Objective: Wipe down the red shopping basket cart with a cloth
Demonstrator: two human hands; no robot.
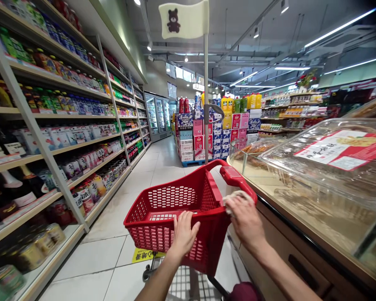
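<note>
A red plastic shopping basket rides on a cart in front of me, tilted to the right, with nothing visible inside. My left hand grips the basket's near rim, fingers curled over the edge. My right hand presses a pale cloth against the red handle at the basket's right corner, fingers closed on the cloth. A white pole with a bear flag rises from the cart.
Shelves of bottles, jars and cans line the left side of the aisle. A wooden counter with clear lidded food bins runs close on the right. Stacked boxes and drinks stand ahead, with glass-door fridges beyond on the left.
</note>
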